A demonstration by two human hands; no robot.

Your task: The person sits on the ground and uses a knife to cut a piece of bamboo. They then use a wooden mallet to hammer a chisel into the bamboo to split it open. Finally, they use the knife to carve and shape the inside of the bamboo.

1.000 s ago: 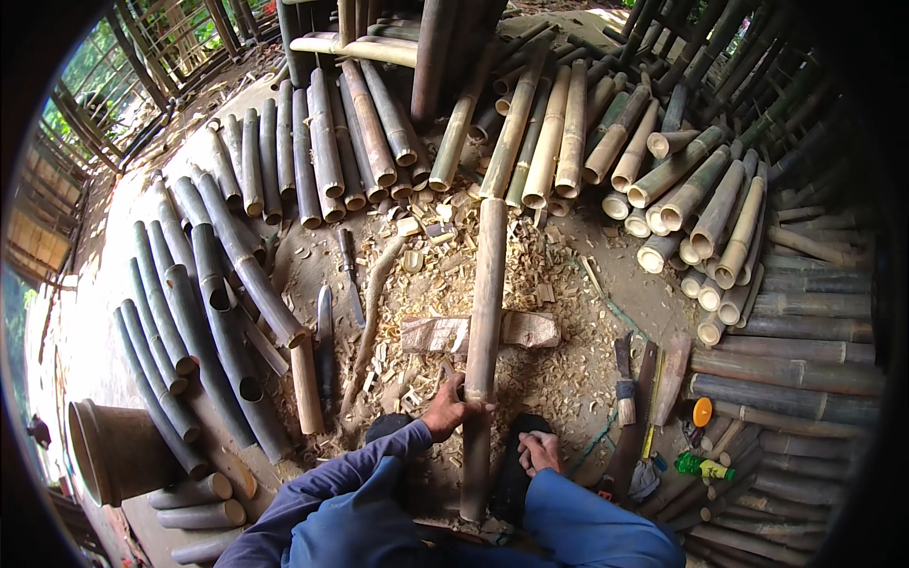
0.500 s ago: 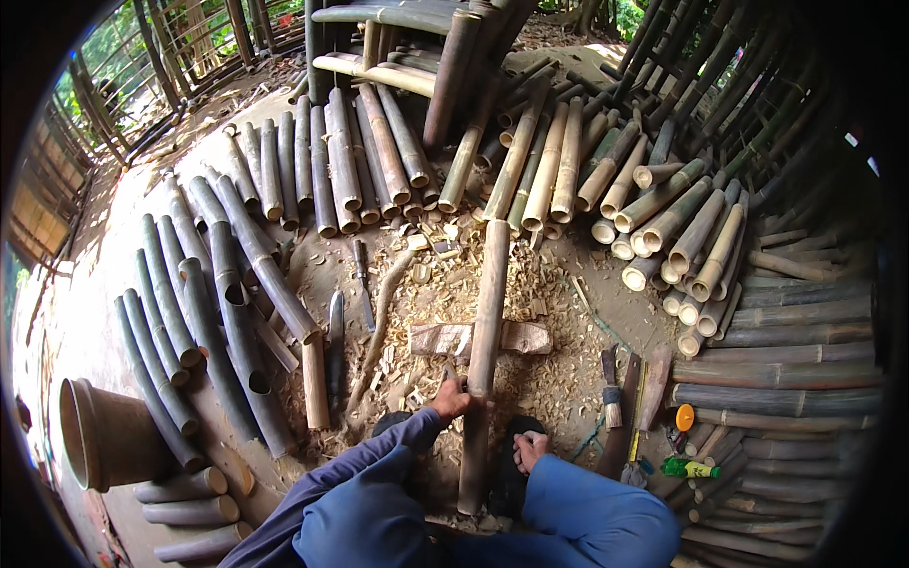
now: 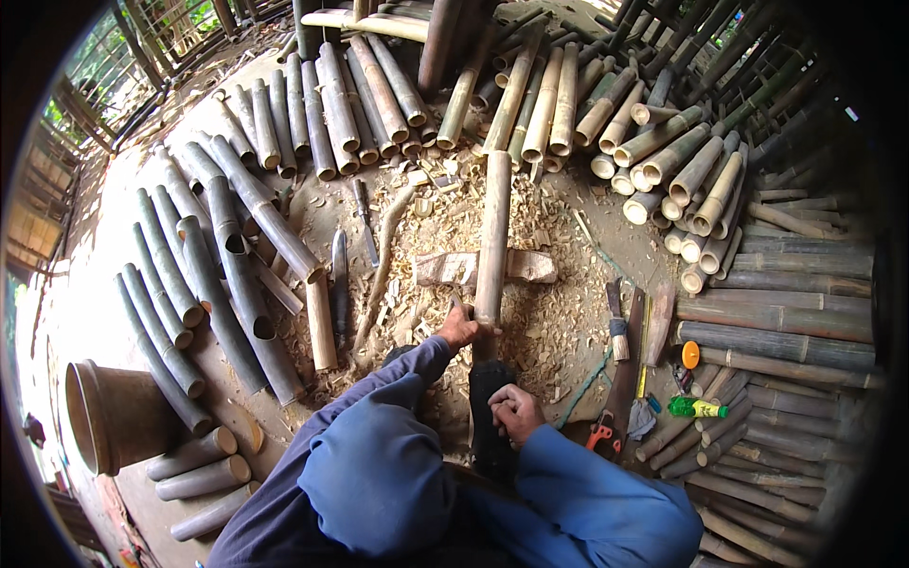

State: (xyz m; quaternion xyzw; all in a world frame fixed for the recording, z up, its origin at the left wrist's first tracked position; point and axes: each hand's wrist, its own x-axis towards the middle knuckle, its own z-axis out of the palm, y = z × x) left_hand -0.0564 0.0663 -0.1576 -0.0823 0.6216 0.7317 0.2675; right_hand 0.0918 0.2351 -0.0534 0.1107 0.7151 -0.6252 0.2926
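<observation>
1. Firstly, the left hand (image 3: 460, 327) is closed around the bamboo tube (image 3: 492, 227) from its left side. The thumb points to the far side; the other fingers press against the tube and are partly hidden.

2. The right hand (image 3: 516, 415) has its fingers curled together in a loose fist, near the black footwear (image 3: 488, 393). I cannot tell if something is inside it.

3. This tube lies in the middle, pointing away from the person, across a rough wooden block (image 3: 440, 269). Its near end is hidden.

4. Pale wood shavings (image 3: 554, 312) cover the ground around the block.

5. To the left of the block there are a crooked stick (image 3: 383, 265), a slim knife (image 3: 366, 227) and a long dark blade (image 3: 339, 284).

6. To the right lie a short knife (image 3: 617, 327), a saw (image 3: 625, 388) with an orange handle, and a green bottle (image 3: 696, 407).

7. Farther out, dark bamboo poles (image 3: 222, 331) lie on the left, with a brown bucket (image 3: 128, 417) at the near left. Paler bamboo pieces (image 3: 668, 147) are piled at the far right, and a bamboo stack (image 3: 776, 322) fills the right side.
</observation>
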